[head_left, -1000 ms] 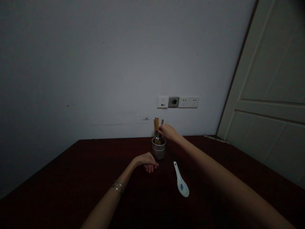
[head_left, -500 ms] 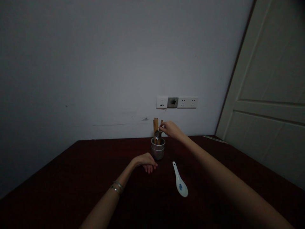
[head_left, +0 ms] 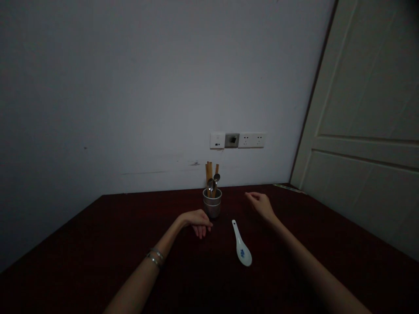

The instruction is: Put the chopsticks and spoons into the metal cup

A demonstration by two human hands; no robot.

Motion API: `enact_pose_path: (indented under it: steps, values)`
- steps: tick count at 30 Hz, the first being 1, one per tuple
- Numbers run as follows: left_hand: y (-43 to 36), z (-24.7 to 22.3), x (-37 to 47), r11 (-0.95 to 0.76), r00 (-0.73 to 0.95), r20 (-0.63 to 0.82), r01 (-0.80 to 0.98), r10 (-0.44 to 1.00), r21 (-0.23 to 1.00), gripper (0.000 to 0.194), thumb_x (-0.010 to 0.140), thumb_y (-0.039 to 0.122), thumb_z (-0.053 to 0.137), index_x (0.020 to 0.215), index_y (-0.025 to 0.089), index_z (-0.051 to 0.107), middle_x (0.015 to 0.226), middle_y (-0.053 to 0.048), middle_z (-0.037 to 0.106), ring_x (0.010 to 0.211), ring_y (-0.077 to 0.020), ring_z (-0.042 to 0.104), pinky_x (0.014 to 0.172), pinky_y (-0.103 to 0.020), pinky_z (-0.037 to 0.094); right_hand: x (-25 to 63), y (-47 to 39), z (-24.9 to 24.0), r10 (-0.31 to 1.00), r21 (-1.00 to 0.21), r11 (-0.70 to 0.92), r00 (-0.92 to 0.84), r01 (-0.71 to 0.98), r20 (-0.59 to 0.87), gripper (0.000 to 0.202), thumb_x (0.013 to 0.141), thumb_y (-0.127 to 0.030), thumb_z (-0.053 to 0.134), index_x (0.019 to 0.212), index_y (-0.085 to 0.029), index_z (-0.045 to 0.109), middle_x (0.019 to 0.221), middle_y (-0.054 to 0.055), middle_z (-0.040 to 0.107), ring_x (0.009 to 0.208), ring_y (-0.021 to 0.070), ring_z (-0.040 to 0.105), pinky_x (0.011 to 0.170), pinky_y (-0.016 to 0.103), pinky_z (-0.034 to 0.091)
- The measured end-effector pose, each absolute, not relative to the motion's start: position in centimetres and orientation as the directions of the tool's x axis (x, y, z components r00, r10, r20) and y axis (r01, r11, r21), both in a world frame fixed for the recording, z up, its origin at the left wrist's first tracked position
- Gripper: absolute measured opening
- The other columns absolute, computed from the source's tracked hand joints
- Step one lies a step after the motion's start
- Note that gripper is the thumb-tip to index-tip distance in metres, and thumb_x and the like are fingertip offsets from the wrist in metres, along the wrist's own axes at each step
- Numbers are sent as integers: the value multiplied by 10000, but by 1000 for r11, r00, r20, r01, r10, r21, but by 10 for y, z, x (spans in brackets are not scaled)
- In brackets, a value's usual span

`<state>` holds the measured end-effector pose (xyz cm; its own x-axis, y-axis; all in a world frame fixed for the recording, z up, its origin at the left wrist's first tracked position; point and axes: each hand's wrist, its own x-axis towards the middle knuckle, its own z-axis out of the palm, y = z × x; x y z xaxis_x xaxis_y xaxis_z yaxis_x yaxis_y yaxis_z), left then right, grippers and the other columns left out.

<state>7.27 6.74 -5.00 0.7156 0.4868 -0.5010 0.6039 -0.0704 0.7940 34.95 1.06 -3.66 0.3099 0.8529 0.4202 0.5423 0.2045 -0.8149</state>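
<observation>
A grey metal cup (head_left: 212, 206) stands towards the back of the table. Several wooden chopsticks (head_left: 209, 171) and several metal spoons (head_left: 216, 177) stick up out of it, spoon bowls upward. My left hand (head_left: 197, 221) rests just in front of the cup on its left side, bent at the wrist, fingers loose and hanging down, nothing in them. To the right of the cup, my right hand (head_left: 261, 205) is apart from it, fingers stretched to the left and holding nothing visible. A white ceramic soup spoon (head_left: 241, 246) with a blue mark lies between my forearms, handle pointing away.
The dark red table (head_left: 131, 218) meets a grey wall (head_left: 147, 87) at the back. Sockets (head_left: 251, 140) are set in the wall above the cup. A pale panelled door (head_left: 363, 131) stands at the right. A thin strip (head_left: 290, 189) lies by the far right edge.
My right hand has let go of a metal spoon, now standing in the cup, and moved right and down. My left hand stays by the cup; the view has shifted slightly.
</observation>
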Motion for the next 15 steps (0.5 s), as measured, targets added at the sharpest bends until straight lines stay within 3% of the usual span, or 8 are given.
enact_pose_path:
  steps: [3,7,12,15]
  values:
    - [61,-38,78,-124,698,-561,668,444,733,344,669,476,607,706,135,584,529,-24,621,450,-155,594,456,-258,445,366,9,-73,896,-898,131,337,421,288,475,700,-549,473,753,-109,644,378,-39,424,328,100,382,353,215,264]
    - [47,-26,88,-189,718,-560,670,414,718,327,699,461,590,791,148,562,580,-33,640,472,-150,602,468,-239,433,378,11,-97,888,-915,131,366,382,280,468,682,-546,490,754,-109,640,394,-37,435,336,95,397,360,208,283]
    - [31,-30,112,-196,758,-381,546,529,814,381,760,454,522,985,148,505,544,-7,621,391,-118,548,393,-193,372,374,12,-97,896,-907,122,348,404,276,448,706,-526,457,745,-119,638,403,-30,453,349,103,423,371,207,295]
    - [25,-43,130,-162,715,-271,474,644,866,402,778,472,484,978,124,510,486,12,586,318,-86,476,344,-170,313,372,11,-97,899,-893,111,339,435,277,434,717,-517,440,729,-129,635,409,-29,459,356,108,436,382,208,307]
